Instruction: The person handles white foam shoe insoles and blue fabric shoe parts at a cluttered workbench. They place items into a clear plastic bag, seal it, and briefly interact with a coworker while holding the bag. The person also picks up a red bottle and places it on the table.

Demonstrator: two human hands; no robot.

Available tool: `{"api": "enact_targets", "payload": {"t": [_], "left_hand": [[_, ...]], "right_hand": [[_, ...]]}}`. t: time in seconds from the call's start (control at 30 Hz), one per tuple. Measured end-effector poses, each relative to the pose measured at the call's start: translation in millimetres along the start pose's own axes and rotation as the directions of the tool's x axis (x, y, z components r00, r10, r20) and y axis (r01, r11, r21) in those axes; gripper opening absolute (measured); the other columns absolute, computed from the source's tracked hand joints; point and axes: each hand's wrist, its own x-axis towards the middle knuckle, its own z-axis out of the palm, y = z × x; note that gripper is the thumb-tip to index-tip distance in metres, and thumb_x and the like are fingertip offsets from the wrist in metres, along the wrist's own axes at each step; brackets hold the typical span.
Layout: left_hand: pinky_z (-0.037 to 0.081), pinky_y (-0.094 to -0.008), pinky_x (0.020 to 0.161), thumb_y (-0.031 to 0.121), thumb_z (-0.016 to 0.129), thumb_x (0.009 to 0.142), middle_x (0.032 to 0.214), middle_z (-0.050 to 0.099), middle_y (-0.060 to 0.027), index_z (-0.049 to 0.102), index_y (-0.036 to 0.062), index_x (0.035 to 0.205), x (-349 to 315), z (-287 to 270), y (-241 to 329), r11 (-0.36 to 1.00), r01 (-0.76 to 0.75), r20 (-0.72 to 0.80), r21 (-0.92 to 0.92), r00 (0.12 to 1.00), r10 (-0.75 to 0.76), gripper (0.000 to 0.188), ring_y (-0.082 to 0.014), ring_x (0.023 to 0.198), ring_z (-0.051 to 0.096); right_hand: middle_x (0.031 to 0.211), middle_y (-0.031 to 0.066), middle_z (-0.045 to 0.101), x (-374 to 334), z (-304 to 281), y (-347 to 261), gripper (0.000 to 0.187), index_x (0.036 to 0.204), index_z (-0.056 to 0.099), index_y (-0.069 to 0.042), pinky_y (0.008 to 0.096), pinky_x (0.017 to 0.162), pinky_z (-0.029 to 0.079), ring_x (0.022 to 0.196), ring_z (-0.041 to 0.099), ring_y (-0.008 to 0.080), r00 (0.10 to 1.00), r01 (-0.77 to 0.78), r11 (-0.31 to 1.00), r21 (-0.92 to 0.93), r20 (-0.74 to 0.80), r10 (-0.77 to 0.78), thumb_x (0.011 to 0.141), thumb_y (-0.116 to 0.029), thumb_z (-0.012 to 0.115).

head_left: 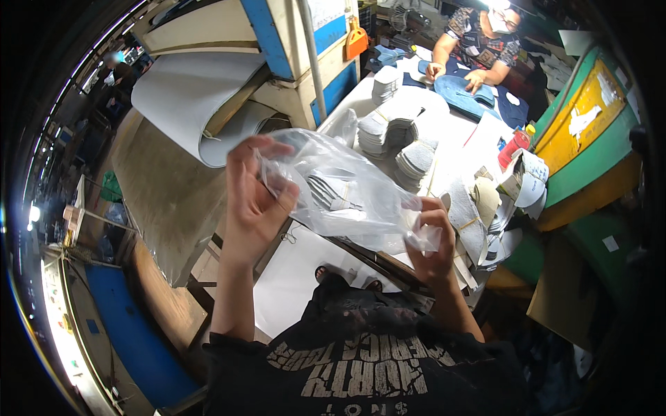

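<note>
A clear plastic bag [374, 197] is stretched between my two hands, above the near side of the white table. My left hand [253, 197] grips one end, its thumb and fingers bent round the film. The other end is bunched in my right hand [433, 243], with the fingers curled over it. Through the film shows a stack of pale curved pieces [326, 191]. Just past the bag stand more stacks of grey-white curved cut pieces [388, 128]. Bundles of similar crescent-shaped pieces [468, 218] lie right of my right hand, some tied with a band.
Across the white table [354, 97], a co-worker [479, 45] handles blue denim pieces [465, 93]. A red bottle [515, 147] stands at the right, near a green and yellow panel [590, 125]. Large white sheet rolls [191, 97] rest at the left above a brown board [156, 180].
</note>
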Motion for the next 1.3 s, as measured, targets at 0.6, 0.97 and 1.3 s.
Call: {"api": "enact_targets", "payload": {"t": [0.6, 0.97, 1.3], "left_hand": [[0.049, -0.0377, 0.106, 0.008, 0.091, 0.084, 0.132, 0.066, -0.0117, 0.042, 0.0034, 0.155, -173.2, -140.7, -6.6, 0.987, -0.146, -0.598, -0.065, 0.797, 0.079, 0.086, -0.0220, 0.122, 0.064], [0.036, -0.0482, 0.125, 0.047, 0.047, 0.115, 0.157, 0.053, -0.0162, 0.054, -0.0022, 0.138, -340.6, -141.2, -7.7, 0.632, -0.450, -0.773, -0.630, 0.442, -0.456, 0.055, -0.0308, 0.149, 0.047], [0.052, -0.0301, 0.074, 0.003, 0.064, 0.101, 0.101, 0.065, -0.0077, 0.052, 0.0067, 0.128, -428.6, -142.3, 2.9, 0.905, 0.321, -0.841, -0.281, 0.373, -0.393, 0.029, -0.0160, 0.087, 0.062]], "right_hand": [[0.130, 0.0162, 0.057, 48.2, 171.1, -73.4, 0.069, 0.132, 0.056, 0.005, 0.0447, 0.107, 0.046, 0.119, 0.057, 0.0275, 0.986, -0.154, 0.699, 0.699, 0.160, 0.058, 0.107, -0.058, 0.055], [0.133, 0.0160, 0.062, -75.0, 340.1, -131.0, 0.036, 0.107, 0.059, -0.014, 0.0527, 0.116, 0.042, 0.134, 0.056, 0.0354, 0.590, -0.806, -0.021, 0.591, 0.806, 0.056, 0.111, -0.050, 0.058], [0.101, 0.0057, 0.057, -136.0, 453.5, -115.1, 0.056, 0.146, 0.036, -0.021, 0.0308, 0.065, 0.050, 0.074, 0.055, 0.0153, -0.147, -0.907, 0.413, -0.088, 0.982, -0.115, 0.113, -0.066, 0.031]]}}
